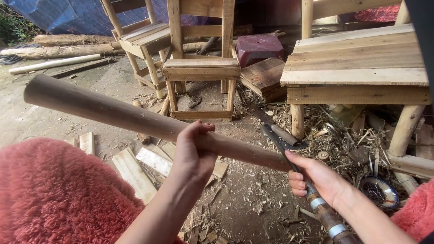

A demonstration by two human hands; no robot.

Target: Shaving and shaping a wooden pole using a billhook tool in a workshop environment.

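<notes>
Around the middle of a long round wooden pole [135,119] the left hand [194,151] is closed, thumb over the top and fingers wrapped beneath. By this grip the pole is held slanted across the view, its blunt far end raised up and to the left of the hand, its nearer end dropping to the right. That lower end is met by the blade of a knife [282,142], whose dark metal is laid against the wood just right of the left hand. The knife's handle, a banded cane-like shaft with metal rings, is gripped by the right hand [316,180], fingers curled shut about it, the index finger stretched along the blade's back. Both forearms are seen coming out of fuzzy red sleeves [54,194] at the lower corners.

Below the two hands the ground [253,203] is strewn with wood shavings and chips. Short flat offcuts of plank [131,171] are scattered under and left of the left hand. Beyond the left hand a small unfinished wooden chair [201,72] is stood, with another behind it. Beyond the right hand a larger seat of pale boards [357,63] on round log legs is set. Just right of the right hand a small round bowl [379,192] of dark bits is placed on the ground.
</notes>
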